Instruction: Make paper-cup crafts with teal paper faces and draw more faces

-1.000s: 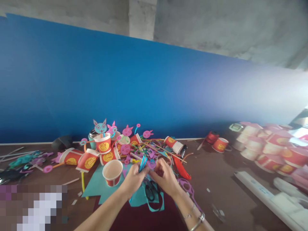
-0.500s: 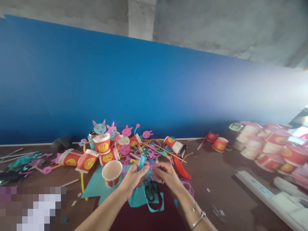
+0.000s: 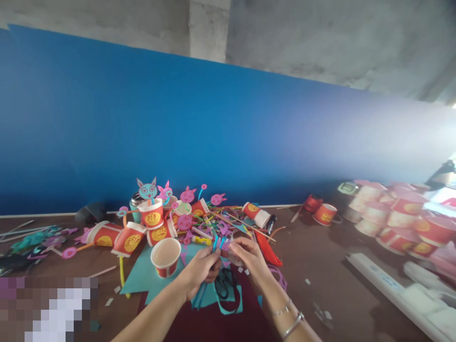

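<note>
- The blue strips [image 3: 218, 243] stand in the left hand [image 3: 201, 270], whose fingers are closed around them; the upper ends poke out above the thumb and the lower ends trail down below the hand.
- The fingers of the right hand [image 3: 250, 255] are drawn together at the edge of a small purple piece [image 3: 225, 244], just beside the tops of the strips; hand blur and overlap hide exactly how it is gripped.
- Beneath the hands, black scissors [image 3: 225, 283] lie on teal paper [image 3: 140, 274], and a white-rimmed cup [image 3: 166, 257] stands upright on the paper, near the left hand.
- A yellow tube [image 3: 202, 241] lies just beyond the left hand, before a heap of coloured scraps and sticks [image 3: 223, 219].
- On the brown table [image 3: 302, 289], red cups with yellow emblems stand or lie on their sides; a blue cat face [image 3: 147, 189] rises from one red cup [image 3: 152, 216].
- Over on the right are stacked cups [image 3: 402, 213] and a long white power strip [image 3: 386, 287].
- A blue panel [image 3: 213, 128] runs behind the table, with grey concrete [image 3: 302, 38] above.
- The strips are bright blue, slim and straight; the piece is pale purple, its outline unclear.
</note>
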The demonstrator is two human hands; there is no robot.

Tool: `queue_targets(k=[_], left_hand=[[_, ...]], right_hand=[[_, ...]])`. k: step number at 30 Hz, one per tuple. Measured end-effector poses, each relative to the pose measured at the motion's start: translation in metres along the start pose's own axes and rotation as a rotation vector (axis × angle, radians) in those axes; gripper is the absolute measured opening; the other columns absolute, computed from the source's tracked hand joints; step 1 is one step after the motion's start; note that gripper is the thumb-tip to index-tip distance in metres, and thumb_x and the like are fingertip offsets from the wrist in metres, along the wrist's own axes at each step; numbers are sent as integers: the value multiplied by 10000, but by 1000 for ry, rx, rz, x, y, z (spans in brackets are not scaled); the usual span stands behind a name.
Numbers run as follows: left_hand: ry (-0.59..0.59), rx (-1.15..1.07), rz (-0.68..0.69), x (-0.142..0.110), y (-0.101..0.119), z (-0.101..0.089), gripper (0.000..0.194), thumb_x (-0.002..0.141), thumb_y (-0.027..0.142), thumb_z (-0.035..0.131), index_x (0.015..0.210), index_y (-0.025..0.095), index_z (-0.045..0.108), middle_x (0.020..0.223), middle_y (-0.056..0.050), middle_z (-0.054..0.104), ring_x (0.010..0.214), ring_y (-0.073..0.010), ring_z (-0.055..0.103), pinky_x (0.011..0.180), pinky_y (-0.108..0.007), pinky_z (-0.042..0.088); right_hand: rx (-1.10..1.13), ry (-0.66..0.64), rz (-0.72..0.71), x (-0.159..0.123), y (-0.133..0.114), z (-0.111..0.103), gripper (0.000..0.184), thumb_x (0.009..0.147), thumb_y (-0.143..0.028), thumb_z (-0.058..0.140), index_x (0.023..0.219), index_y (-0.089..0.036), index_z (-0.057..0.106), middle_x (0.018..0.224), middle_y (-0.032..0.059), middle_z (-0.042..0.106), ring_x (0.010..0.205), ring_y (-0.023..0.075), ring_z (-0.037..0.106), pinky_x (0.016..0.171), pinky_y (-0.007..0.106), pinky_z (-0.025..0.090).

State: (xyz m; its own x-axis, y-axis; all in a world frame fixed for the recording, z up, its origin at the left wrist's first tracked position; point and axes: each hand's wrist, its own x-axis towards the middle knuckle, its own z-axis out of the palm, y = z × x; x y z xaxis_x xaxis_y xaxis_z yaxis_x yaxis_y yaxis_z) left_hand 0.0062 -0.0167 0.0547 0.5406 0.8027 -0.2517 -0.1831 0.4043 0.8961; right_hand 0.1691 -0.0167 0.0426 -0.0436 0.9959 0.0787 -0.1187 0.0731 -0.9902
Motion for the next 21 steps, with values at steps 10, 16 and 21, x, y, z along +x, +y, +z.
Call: queue_targets(k=[10, 16, 21], left_hand=[[-48, 183, 9, 5, -11, -3, 388, 758, 562, 520, 768, 187, 424, 536, 110, 345, 369, -14, 188, 396, -209, 82], [-11, 520, 178, 14, -23, -10, 339, 833, 477, 436, 632, 216, 355, 483, 78, 326, 391, -67, 265, 398, -237, 175], [-21, 643, 261, 15, -26, -12, 284, 876, 390, 389, 648, 221, 390, 475, 59, 345, 408, -98, 321, 404, -245, 244]], right_hand=[[-152, -49, -62, 2, 4, -2, 328, 706, -469, 675, 654, -151, 614, 523, -40, 458, 467, 70, 363, 429, 202, 272], [-299, -50, -109, 1, 8, -1, 254, 750, -389, 639, 677, -146, 627, 580, -24, 472, 523, 90, 410, 472, 208, 316], [-410, -32, -161, 0, 7, 1, 228, 772, -357, 615, 680, -150, 640, 592, -18, 487, 534, 97, 418, 480, 209, 328]])
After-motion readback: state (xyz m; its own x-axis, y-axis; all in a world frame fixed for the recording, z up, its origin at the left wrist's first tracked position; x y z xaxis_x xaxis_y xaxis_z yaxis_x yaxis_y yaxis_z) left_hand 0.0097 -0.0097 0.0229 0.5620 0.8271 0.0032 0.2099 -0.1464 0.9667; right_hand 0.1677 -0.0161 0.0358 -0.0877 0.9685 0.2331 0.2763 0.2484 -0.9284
